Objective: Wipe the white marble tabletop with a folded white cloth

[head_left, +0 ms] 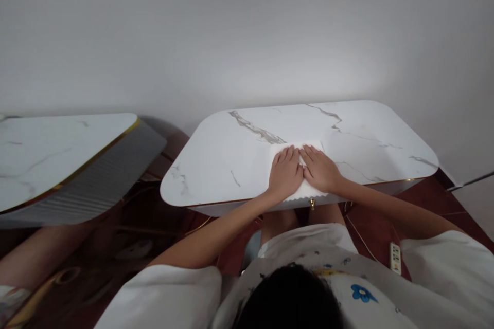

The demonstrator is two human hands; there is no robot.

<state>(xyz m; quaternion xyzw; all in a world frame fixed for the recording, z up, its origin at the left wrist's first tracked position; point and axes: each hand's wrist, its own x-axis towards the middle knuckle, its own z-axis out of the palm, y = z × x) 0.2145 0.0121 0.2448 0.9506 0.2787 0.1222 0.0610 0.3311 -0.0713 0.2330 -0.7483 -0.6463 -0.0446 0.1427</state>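
Observation:
A white cloth or paper sheet [305, 190] with a wavy near edge lies on a white, grey-veined marble-look tabletop [208, 164] with rounded corners and a thin gold edge. Palm down on the sheet rests my left hand [285, 172], its fingers stretched forward. Beside it my right hand [320, 168] presses flat too, fingers pointing forward and left, the two hands touching near the thumbs. Neither hand is closed around anything. A small gold knob [312, 203] shows on the table's front, just below the sheet. Part of the sheet is hidden under my hands.
A second marble-look table [57, 149] with a ribbed grey side stands to the left, a person's leg [46, 254] below it. A pale wall [247, 36] rises behind. On the dark red floor at right lie a power strip [395, 258] and a cable [363, 236].

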